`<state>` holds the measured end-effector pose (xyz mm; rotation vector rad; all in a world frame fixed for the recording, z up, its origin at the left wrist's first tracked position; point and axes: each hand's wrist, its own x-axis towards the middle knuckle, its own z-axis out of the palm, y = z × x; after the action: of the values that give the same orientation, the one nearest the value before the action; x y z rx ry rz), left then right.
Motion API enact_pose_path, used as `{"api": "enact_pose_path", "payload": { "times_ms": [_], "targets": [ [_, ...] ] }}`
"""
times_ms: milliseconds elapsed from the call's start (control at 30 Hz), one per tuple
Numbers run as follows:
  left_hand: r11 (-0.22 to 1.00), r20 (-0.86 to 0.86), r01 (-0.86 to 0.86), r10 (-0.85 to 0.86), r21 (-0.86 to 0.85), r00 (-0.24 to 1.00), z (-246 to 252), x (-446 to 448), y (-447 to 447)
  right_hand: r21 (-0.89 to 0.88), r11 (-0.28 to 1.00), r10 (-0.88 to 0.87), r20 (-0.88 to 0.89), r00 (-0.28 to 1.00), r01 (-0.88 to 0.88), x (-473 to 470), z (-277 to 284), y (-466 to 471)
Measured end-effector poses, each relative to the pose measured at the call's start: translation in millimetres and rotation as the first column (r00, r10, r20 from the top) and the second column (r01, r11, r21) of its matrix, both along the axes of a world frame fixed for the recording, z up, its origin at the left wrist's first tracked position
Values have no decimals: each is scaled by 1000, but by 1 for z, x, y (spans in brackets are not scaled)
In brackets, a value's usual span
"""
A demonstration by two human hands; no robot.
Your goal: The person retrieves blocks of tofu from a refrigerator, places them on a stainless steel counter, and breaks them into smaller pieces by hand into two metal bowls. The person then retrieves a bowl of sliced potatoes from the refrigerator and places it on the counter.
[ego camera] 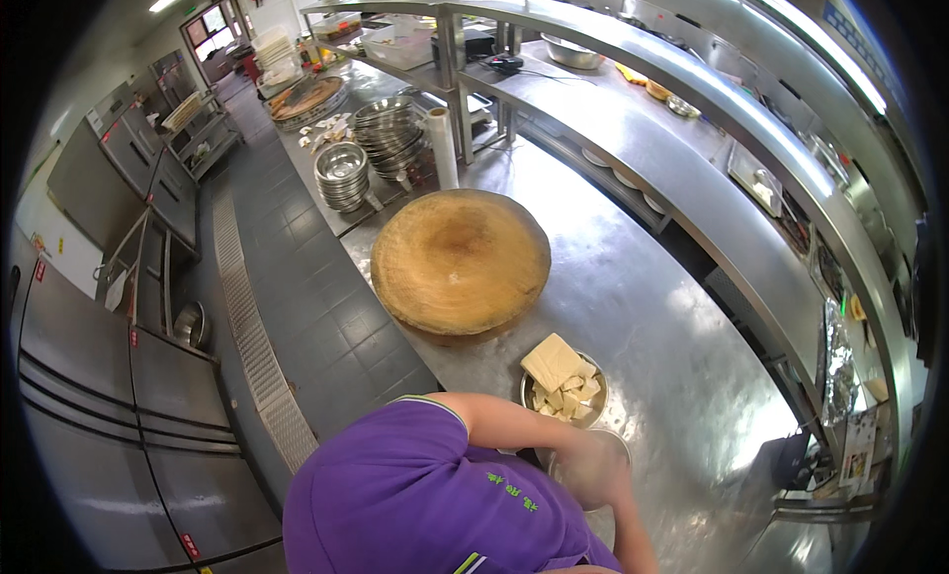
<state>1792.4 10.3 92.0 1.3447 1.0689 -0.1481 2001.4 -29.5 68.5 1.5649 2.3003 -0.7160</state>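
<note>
My left hand (587,454) and my right hand (614,479) come together, blurred, over a round stainless steel bowl (623,444). Their fingers cannot be made out, nor whether they hold anything. Much of that bowl's inside is hidden behind them. Just beyond it, apart from my hands, a second steel bowl (526,393) holds a pale block of what looks like tofu (552,360) on top of smaller cut pieces (569,397). Farther along the steel worktable (630,299) lies a thick round wooden chopping block (460,262), darker in its upper middle.
Stacked steel bowls (385,133) and an upright roll (442,147) stand past the chopping block. Another round board (308,99) lies farther back. A raised steel shelf (637,144) runs along the right. Steel refrigerators (81,396) line the left, across the tiled floor (326,299).
</note>
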Motion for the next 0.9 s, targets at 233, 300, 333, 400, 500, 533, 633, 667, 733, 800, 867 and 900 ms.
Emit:
{"api": "enact_pose_path", "payload": {
  "times_ms": [233,300,333,400,500,533,633,667,733,800,867,900],
  "targets": [
    [953,55,-173,192,-247,980,-30,34,-11,-77,996,-56,-52,997,52,1,7,2],
    [921,47,-240,267,-306,963,-34,40,-13,-36,999,-30,-43,999,29,2,1,-2],
    [901,41,-277,307,-334,951,-36,42,-13,-29,999,-44,-57,997,42,3,-4,-3],
    [842,21,-362,404,-399,915,-35,46,-15,-3,1000,-13,-61,998,13,7,-11,-4],
    [760,-65,-438,467,-480,882,-26,46,-10,-146,987,-101,-193,976,73,18,-6,-1],
    [797,9,-408,460,-445,888,-22,43,-9,-171,977,-169,-279,945,125,21,0,-2],
    [884,166,-318,390,-342,906,-5,27,-8,-160,964,-267,-529,805,214,17,34,-11],
    [821,160,-375,479,-431,863,0,22,-8,-140,965,-261,-558,788,220,12,46,-10],
    [899,419,-286,412,-332,809,11,4,-5,-70,959,-264,-561,784,273,-11,69,-7],
    [778,445,-294,577,-556,685,21,-11,1,116,943,-202,-547,812,312,-32,87,-5],
    [535,258,-279,720,-797,644,25,-27,12,175,940,-153,-553,819,294,-39,100,0],
    [586,330,-303,731,-752,597,27,-34,10,115,933,-188,-653,733,342,-35,105,0]
  ]
}}
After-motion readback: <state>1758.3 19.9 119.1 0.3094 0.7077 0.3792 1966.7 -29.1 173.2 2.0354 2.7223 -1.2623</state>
